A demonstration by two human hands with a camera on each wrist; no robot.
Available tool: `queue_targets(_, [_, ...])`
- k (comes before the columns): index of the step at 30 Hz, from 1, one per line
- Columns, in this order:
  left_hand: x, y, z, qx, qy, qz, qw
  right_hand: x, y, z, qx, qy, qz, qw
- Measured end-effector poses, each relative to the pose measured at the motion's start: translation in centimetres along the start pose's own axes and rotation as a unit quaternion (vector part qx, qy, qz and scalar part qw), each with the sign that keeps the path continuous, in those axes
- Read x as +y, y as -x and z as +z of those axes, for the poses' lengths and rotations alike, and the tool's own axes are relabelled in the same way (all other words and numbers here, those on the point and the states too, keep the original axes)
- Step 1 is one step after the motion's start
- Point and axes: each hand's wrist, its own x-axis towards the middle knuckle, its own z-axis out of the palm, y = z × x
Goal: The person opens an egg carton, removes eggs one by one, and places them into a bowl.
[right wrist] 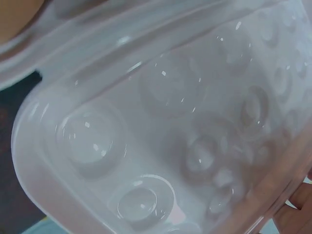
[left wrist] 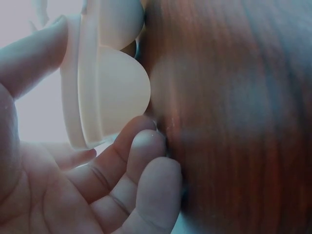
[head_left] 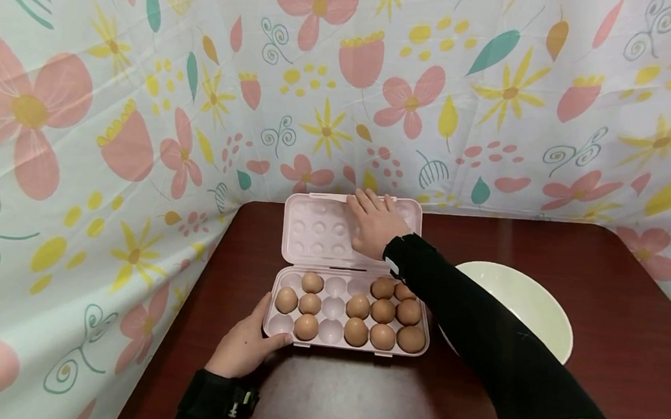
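A pale pink egg carton (head_left: 331, 343) lies unfolded, its several brown eggs (head_left: 383, 311) sharing the tray with some bare cups. My left hand (head_left: 242, 348) holds the tray's near left corner, thumb at the front rim and the other fingers around the side. In the left wrist view, curled fingertips (left wrist: 148, 146) lie beside the tray's rounded underside. My right hand (head_left: 376, 224) rests over the right half of the raised lid (head_left: 315, 229), its fairly straight fingers reaching the far edge. The dimpled inside of the lid (right wrist: 161, 122) fills the right wrist view.
A large cream bowl (head_left: 545, 308) stands right of the carton, partly covered by my right sleeve (head_left: 474, 316). Below both is a dark red-brown wooden table (head_left: 626, 308). A flower-printed cloth (head_left: 333, 79) hangs behind and along the left side.
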Motion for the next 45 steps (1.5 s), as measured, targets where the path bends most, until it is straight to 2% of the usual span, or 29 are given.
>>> queue_targets(4, [-0.2,0.1,0.2,-0.002,0.002,-0.005,1.0000,0.1,0.2,0.2,0.001,-0.014,0.007,1.000])
queue_targets(10, [-0.1,0.2,0.2,0.003,0.001,0.000,1.0000,-0.5,1.1,-1.8,0.026,-0.043,0.010,0.999])
queue_targets(18, [0.3,0.1,-0.3,0.002,-0.013,0.004,0.9999,-1.5,3.2,-4.2,0.084,-0.033,-0.030,0.996])
queue_targets(25, [0.3,-0.1,-0.4,0.014,-0.021,0.015,0.9996,-1.8,5.2,-5.0,0.126,-0.036,-0.059,0.990])
queue_targets(28, [0.6,-0.1,-0.6,0.020,-0.033,0.022,0.9990,-2.0,6.2,-4.8,0.117,-0.057,-0.060,0.990])
queue_targets(31, [1.0,-0.1,-1.0,0.030,-0.057,0.028,0.9975,-2.7,7.4,-4.4,0.089,-0.088,-0.059,0.990])
queue_targets(37, [2.4,-0.8,-2.4,0.076,-0.091,0.046,0.9919,-4.7,10.2,-3.3,0.048,-0.115,-0.071,0.990])
queue_targets(39, [2.9,-1.2,-2.7,0.087,-0.099,0.057,0.9896,-5.2,11.1,-2.8,0.046,-0.120,-0.074,0.989])
queue_targets(45, [4.3,-2.4,-2.9,0.095,-0.127,0.088,0.9834,-6.2,13.2,-0.8,0.070,-0.145,-0.040,0.986])
